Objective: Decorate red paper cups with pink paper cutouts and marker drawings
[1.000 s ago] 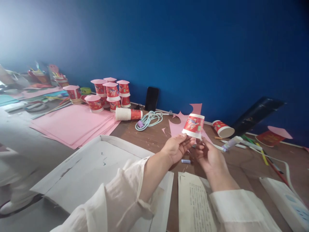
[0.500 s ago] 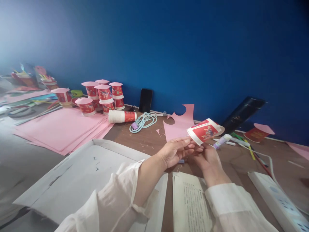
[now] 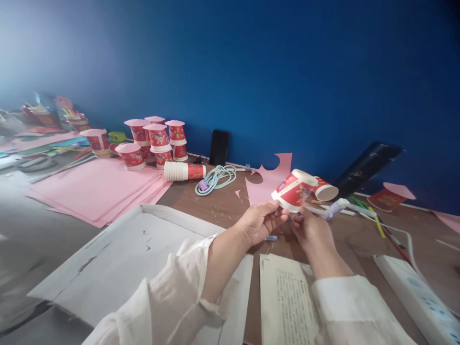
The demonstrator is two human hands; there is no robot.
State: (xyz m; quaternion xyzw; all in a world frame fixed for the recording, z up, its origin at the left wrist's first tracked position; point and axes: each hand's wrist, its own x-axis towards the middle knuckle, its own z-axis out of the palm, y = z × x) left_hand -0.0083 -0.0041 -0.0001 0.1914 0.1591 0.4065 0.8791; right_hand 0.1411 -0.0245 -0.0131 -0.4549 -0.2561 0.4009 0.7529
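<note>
A red and white paper cup [image 3: 289, 190] is held up tilted in front of me, its wide rim toward my hands. Thumb and fingers of my left hand [image 3: 259, 221] pinch that rim from the left. My right hand [image 3: 316, 235] has its fingers closed at the rim's lower right side; its fingertips are partly blurred. Behind the held cup another red paper cup [image 3: 326, 190] lies on its side. A cut pink sheet [image 3: 260, 189] with round bites out of it lies beyond my left hand. A purple and white glue stick [image 3: 336, 209] rests right of the cups.
Several pink-topped cups [image 3: 158, 136] are stacked at the back left, by a nested cup row [image 3: 185, 171] and pink sheets [image 3: 93, 189]. A coiled cable [image 3: 217, 179], phone [image 3: 219, 147], white box lid [image 3: 118, 249], printed papers [image 3: 287, 302] and power strip [image 3: 413, 292] surround my arms.
The held cup has turned and shifted slightly left, exposing the lying cup behind it. My right hand has turned, with its fingers now curled at the rim. The view has shifted a little.
</note>
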